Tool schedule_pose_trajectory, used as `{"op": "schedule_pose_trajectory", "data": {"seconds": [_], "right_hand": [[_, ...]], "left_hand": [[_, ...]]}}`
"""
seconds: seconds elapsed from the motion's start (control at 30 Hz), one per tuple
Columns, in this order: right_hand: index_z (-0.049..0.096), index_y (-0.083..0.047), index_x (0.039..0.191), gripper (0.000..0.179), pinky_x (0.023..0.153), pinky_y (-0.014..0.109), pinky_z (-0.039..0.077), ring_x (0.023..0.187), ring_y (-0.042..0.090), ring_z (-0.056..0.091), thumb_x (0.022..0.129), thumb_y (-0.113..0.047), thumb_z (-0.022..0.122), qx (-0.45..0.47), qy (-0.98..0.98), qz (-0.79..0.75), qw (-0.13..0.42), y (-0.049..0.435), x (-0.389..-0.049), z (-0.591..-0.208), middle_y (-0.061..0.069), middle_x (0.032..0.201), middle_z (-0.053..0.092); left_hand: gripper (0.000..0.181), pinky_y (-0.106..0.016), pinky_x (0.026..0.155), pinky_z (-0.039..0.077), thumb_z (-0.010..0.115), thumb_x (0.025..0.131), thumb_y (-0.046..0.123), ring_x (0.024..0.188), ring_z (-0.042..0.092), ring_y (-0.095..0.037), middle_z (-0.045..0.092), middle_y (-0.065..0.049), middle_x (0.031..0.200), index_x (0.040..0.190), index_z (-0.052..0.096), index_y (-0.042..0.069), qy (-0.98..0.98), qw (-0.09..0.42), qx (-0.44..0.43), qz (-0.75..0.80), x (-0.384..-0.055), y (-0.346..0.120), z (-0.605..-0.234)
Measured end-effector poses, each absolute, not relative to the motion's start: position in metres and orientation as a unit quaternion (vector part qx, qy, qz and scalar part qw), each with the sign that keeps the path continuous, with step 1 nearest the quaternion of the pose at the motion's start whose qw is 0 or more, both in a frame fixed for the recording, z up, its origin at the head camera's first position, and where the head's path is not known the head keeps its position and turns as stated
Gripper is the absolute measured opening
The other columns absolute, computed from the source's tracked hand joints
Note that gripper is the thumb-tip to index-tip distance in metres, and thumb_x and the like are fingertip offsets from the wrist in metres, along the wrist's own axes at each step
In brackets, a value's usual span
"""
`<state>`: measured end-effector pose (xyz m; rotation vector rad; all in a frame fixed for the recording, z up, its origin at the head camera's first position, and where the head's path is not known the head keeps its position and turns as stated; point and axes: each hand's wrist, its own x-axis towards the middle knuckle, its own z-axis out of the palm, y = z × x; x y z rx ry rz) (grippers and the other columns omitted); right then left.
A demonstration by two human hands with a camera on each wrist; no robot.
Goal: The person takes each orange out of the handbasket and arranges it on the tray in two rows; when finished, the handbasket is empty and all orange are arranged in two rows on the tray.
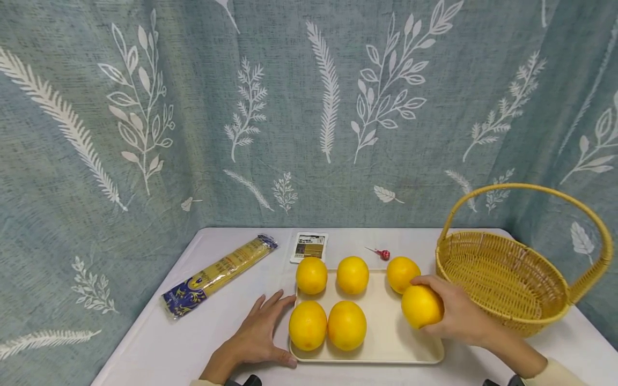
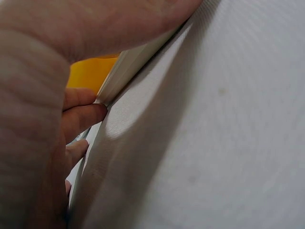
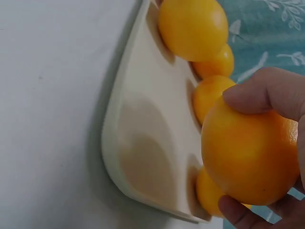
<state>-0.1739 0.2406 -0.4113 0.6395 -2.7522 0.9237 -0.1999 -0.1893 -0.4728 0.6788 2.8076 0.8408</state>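
Note:
My right hand (image 1: pixel 454 311) grips an orange (image 1: pixel 422 306) above the right part of a cream tray (image 1: pixel 381 343). The right wrist view shows that held orange (image 3: pixel 250 152) between thumb and fingers, with a shadow on the tray below. Behind it on the tray sits another orange (image 1: pixel 403 271). Two oranges stand at the back left of the tray, and two more, including one orange (image 1: pixel 347 325), at its front left. With fingers spread, my left hand (image 1: pixel 258 335) touches the tray's left edge; in the left wrist view the fingertips (image 2: pixel 97 112) meet the rim.
A yellow wicker basket (image 1: pixel 502 316) with a tall handle stands right of the tray. Left of the tray lies a long noodle packet (image 1: pixel 219 276). Behind it are a small flat package (image 1: pixel 309 247) and a red-wrapped lollipop (image 1: pixel 384 254). A patterned curtain (image 1: pixel 289 107) hangs behind the table.

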Motion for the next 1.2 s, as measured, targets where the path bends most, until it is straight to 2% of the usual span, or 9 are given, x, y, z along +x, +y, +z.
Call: {"op": "schedule_pose_trajectory", "data": {"seconds": [0.2,0.4,0.5,0.6,0.77,1.0,1.2], "right_hand": [[0.058,-0.014,0.133,0.079,0.088,0.037,0.055,0.107,0.015,0.059,0.061,-0.017,0.09,0.232,-0.917,0.321,0.033,0.236,-0.171,-0.419,0.0,0.13,0.061],[0.057,-0.016,0.134,0.08,0.088,0.032,0.053,0.108,0.012,0.057,0.061,-0.021,0.089,0.25,-0.911,0.328,-0.002,0.233,-0.17,-0.428,-0.001,0.132,0.059],[0.057,-0.014,0.135,0.079,0.09,0.031,0.054,0.114,0.014,0.056,0.064,-0.026,0.089,0.277,-0.901,0.334,-0.004,0.233,-0.17,-0.43,0.002,0.135,0.059],[0.056,-0.012,0.136,0.079,0.087,0.028,0.054,0.119,0.016,0.054,0.066,-0.027,0.088,0.297,-0.891,0.345,-0.002,0.233,-0.171,-0.428,0.006,0.138,0.058],[0.055,-0.008,0.136,0.079,0.078,0.024,0.054,0.115,0.013,0.053,0.066,-0.023,0.089,0.311,-0.881,0.355,0.0,0.232,-0.173,-0.424,0.008,0.138,0.058],[0.053,-0.007,0.139,0.081,0.077,0.026,0.056,0.113,0.013,0.053,0.069,-0.024,0.09,0.297,-0.886,0.354,-0.013,0.235,-0.174,-0.42,0.01,0.14,0.056],[0.055,-0.009,0.138,0.076,0.076,0.028,0.055,0.111,0.014,0.054,0.072,-0.026,0.09,0.308,-0.883,0.356,0.005,0.238,-0.175,-0.419,0.011,0.138,0.058]], "left_hand": [[0.126,-0.062,0.126,0.002,0.088,0.051,0.072,0.153,0.022,-0.039,0.032,-0.018,0.163,0.153,0.04,0.017,0.931,0.069,0.225,0.277,-0.2,-0.189,-0.472],[0.126,-0.063,0.126,0.002,0.088,0.052,0.072,0.153,0.021,-0.039,0.032,-0.018,0.163,0.154,0.04,0.016,0.931,0.07,0.227,0.278,-0.199,-0.188,-0.471],[0.126,-0.063,0.126,0.002,0.087,0.051,0.073,0.153,0.021,-0.039,0.032,-0.018,0.163,0.154,0.04,0.016,0.931,0.071,0.225,0.277,-0.198,-0.188,-0.47],[0.126,-0.062,0.126,0.001,0.087,0.051,0.073,0.153,0.021,-0.039,0.031,-0.018,0.163,0.154,0.04,0.016,0.931,0.071,0.224,0.278,-0.199,-0.188,-0.469],[0.125,-0.062,0.126,-0.001,0.089,0.052,0.069,0.154,0.019,-0.039,0.031,-0.017,0.164,0.154,0.04,0.016,0.932,0.073,0.219,0.281,-0.199,-0.187,-0.47],[0.125,-0.062,0.126,-0.001,0.092,0.052,0.065,0.154,0.019,-0.039,0.031,-0.017,0.164,0.154,0.04,0.016,0.932,0.08,0.214,0.283,-0.2,-0.186,-0.469],[0.121,-0.063,0.126,-0.001,0.094,0.054,0.058,0.154,0.017,-0.04,0.03,-0.016,0.164,0.154,0.038,0.019,0.924,0.104,0.224,0.293,-0.201,-0.19,-0.464]]}}
